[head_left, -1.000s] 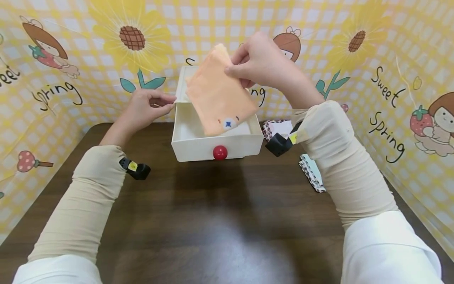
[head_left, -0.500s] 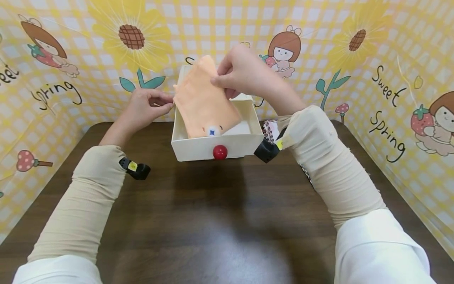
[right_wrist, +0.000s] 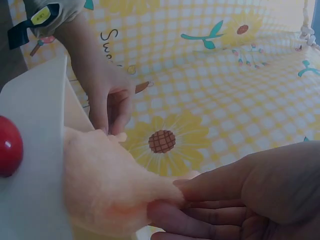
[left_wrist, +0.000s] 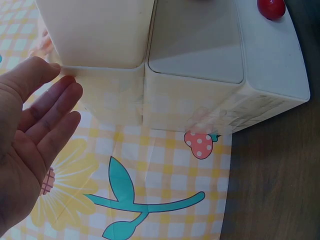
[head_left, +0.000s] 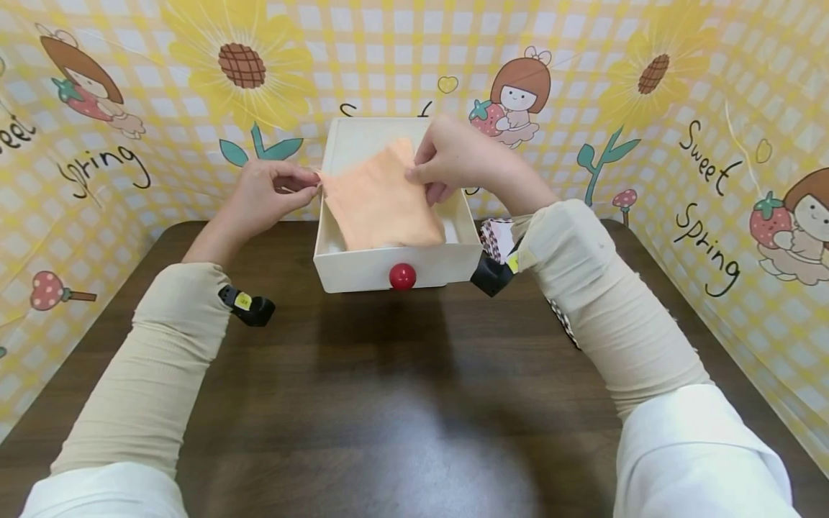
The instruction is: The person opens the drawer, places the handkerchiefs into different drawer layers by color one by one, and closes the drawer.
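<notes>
An orange cloth (head_left: 382,201) slopes down into a pulled-out white drawer (head_left: 350,272) with a red knob (head_left: 403,276). My right hand (head_left: 456,162) pinches the cloth's upper right edge between thumb and fingers; in the right wrist view the cloth (right_wrist: 110,180) bunches toward that grip. At the drawer's left rear rim, my left hand (head_left: 272,191) pinches the edge, its thumb on the rim in the left wrist view. One cloth corner reaches up to those left fingertips. The cloth's lower end lies inside the drawer, partly hidden behind the front wall.
Behind the drawer stands its white cabinet (head_left: 352,133), against a yellow checked backdrop. A folded patterned cloth (head_left: 497,237) lies right of the drawer on the dark wooden table (head_left: 311,410). Another folded cloth (head_left: 562,320) is mostly hidden under the right forearm.
My right hand has moved left and down with the orange cloth, lowering it into the drawer; the printed bear face has dropped behind the front wall. The left hand stays at the rim.
</notes>
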The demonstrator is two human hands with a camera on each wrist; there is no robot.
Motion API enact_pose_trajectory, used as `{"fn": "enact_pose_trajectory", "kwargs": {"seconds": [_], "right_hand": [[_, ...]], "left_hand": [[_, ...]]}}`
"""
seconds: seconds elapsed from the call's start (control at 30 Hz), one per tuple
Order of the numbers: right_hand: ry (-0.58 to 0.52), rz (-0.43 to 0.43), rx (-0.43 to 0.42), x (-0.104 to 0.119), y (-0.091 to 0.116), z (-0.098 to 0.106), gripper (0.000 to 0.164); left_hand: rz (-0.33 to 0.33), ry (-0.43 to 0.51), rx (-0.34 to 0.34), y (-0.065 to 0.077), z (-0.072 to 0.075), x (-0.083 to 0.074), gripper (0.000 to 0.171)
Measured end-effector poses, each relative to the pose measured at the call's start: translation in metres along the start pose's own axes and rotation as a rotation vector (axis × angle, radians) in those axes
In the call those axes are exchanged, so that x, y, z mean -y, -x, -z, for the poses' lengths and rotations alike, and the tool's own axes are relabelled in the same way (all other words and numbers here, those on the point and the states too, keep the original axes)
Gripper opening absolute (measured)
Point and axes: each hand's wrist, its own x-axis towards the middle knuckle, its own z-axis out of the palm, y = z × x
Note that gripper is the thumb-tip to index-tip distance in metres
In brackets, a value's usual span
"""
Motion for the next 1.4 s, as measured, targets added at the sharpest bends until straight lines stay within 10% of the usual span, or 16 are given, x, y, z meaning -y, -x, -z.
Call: {"fn": "enact_pose_trajectory", "kwargs": {"seconds": [1.4], "right_hand": [[0.184, -0.163, 0.183, -0.035, -0.027, -0.023, 0.019]], "left_hand": [[0.000, -0.014, 0.005, 0.000, 0.001, 0.002, 0.020]]}}
